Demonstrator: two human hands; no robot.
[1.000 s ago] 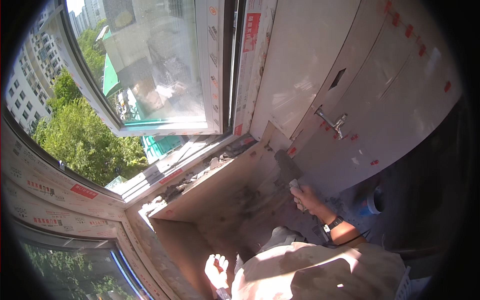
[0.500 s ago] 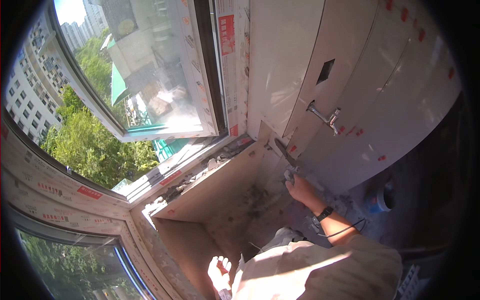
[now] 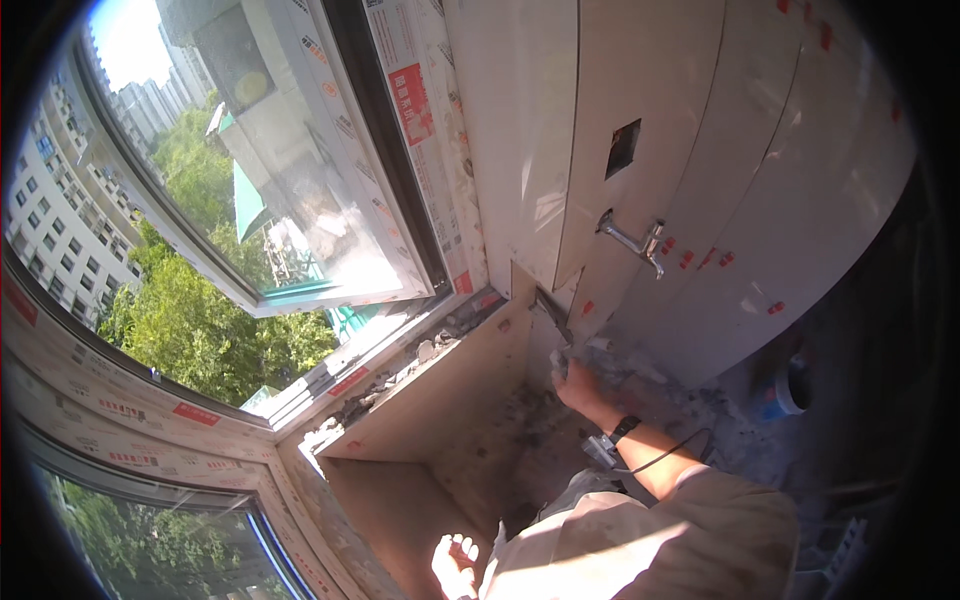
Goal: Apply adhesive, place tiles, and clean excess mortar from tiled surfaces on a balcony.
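Observation:
My right hand (image 3: 578, 385) is closed around the handle of a flat trowel-like tool (image 3: 555, 315), whose blade lies along the lower corner of the tiled wall (image 3: 615, 270), below a chrome tap (image 3: 632, 242). A dark cable runs by my forearm near a grey metal object (image 3: 600, 450) that I cannot make out. My left hand (image 3: 455, 565) is low in the view, fingers loosely curled and slightly apart with nothing visible in them, beside my body and a boxed-in recess (image 3: 385, 495) of tile boards under the window.
An open window sash (image 3: 290, 180) hangs at upper left, with another framed pane (image 3: 150, 530) below. Rubble (image 3: 430, 350) lines the ledge beside the sill. A bucket (image 3: 790, 395) stands on the dusty floor at right. A cut-out (image 3: 622, 148) is in the wall.
My right hand has moved forward and left, turning the tool's blade edge-on into the corner. The camera view has shifted, showing more wall. My left hand stays low with curled fingers.

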